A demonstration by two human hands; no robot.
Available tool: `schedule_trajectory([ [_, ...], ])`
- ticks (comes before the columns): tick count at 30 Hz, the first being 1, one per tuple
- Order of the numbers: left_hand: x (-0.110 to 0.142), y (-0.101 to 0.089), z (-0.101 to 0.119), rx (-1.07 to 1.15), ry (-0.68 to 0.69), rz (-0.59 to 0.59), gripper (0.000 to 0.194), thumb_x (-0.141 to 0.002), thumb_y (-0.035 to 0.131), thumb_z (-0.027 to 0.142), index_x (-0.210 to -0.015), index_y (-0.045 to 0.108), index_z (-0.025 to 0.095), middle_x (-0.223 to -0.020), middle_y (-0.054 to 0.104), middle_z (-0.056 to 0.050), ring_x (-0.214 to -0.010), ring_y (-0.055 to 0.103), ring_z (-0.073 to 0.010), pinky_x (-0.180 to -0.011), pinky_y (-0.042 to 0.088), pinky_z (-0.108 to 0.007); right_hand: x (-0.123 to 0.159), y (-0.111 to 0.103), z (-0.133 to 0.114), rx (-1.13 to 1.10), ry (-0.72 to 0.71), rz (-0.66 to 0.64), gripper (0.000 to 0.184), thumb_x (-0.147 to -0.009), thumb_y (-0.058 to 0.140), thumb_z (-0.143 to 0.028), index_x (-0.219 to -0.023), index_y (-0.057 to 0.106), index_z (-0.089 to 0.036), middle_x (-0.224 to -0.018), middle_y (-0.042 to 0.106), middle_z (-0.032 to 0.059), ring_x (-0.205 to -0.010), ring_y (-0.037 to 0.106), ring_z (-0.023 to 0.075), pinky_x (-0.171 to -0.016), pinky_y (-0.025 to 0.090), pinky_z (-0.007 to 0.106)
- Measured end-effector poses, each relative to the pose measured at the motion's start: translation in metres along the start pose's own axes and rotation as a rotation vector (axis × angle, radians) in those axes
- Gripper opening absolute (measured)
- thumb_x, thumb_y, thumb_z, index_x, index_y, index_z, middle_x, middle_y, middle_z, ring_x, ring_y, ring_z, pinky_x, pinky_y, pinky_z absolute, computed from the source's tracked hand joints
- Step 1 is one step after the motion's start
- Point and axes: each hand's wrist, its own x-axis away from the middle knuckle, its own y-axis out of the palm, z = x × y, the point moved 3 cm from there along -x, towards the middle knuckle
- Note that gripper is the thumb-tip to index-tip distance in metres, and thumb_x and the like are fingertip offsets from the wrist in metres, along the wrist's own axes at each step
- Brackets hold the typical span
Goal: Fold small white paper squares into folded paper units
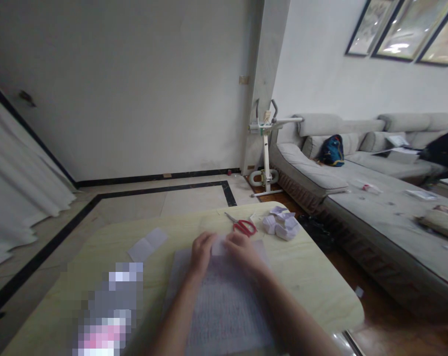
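A small white piece of paper (219,245) is stretched between my two hands, above the far part of a large sheet covered in writing (227,306). My left hand (202,249) has its fingers closed on the paper's left side. At the right side my right hand (242,248) pinches the same piece. Just beyond my right hand lie scissors with red handles (245,227), their blades pointing to the far left. Several folded paper pieces (283,225) sit in a loose cluster to the right. A creased paper rectangle (147,244) rests on the left of the table.
The pale wooden table (312,277) has rounded corners. A pixelated, blurred-out patch (107,311) covers something at its near left. Beyond the right edge stands a grey sofa (379,217) with a blue backpack (333,151). An exercise machine (265,153) stands by the wall.
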Motion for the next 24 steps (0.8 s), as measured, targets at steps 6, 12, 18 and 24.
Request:
schedule_trajectory([
  [6,0.0003,0.0028,-0.0067,-0.09,-0.022,-0.046,0.025,-0.073,0.06,0.039,-0.064,0.058,0.015,-0.054,0.049,0.005,-0.05,0.044,-0.0099,-0.048,0.034,-0.019,-0.0019,-0.0026,0.0006,-0.066,-0.013,0.068,0.022,-0.077,0.059,-0.037,-0.067,0.052,-0.018,-0.063,0.05,-0.0016,-0.056,0.047,0.0117,-0.051,0.035,0.023],
  [12,-0.0013,-0.0011,-0.0055,-0.138,0.001,0.001,0.03,-0.075,0.058,0.04,-0.06,0.057,0.015,-0.048,0.044,0.005,-0.045,0.041,-0.0083,-0.044,0.031,-0.018,-0.0045,-0.0046,0.0024,-0.053,-0.029,0.091,0.021,-0.078,0.059,-0.038,-0.072,0.055,-0.017,-0.065,0.053,-0.001,-0.056,0.048,0.0117,-0.051,0.036,0.023],
  [18,-0.0002,0.0016,-0.0057,-0.151,-0.041,-0.065,0.031,-0.076,0.058,0.042,-0.059,0.054,0.016,-0.046,0.044,0.006,-0.042,0.041,-0.008,-0.042,0.031,-0.018,-0.0068,-0.007,0.0055,-0.021,-0.1,0.11,0.02,-0.078,0.059,-0.033,-0.066,0.054,-0.017,-0.062,0.051,-0.0013,-0.055,0.047,0.0116,-0.051,0.035,0.023],
  [24,0.0007,0.004,-0.0065,-0.195,0.005,-0.054,0.034,-0.077,0.057,0.043,-0.056,0.049,0.017,-0.047,0.043,0.006,-0.044,0.041,-0.0084,-0.044,0.032,-0.019,-0.0081,-0.0078,0.0062,-0.003,-0.103,0.132,0.02,-0.077,0.059,-0.034,-0.066,0.056,-0.018,-0.063,0.052,-0.0008,-0.056,0.048,0.0126,-0.051,0.035,0.024],
])
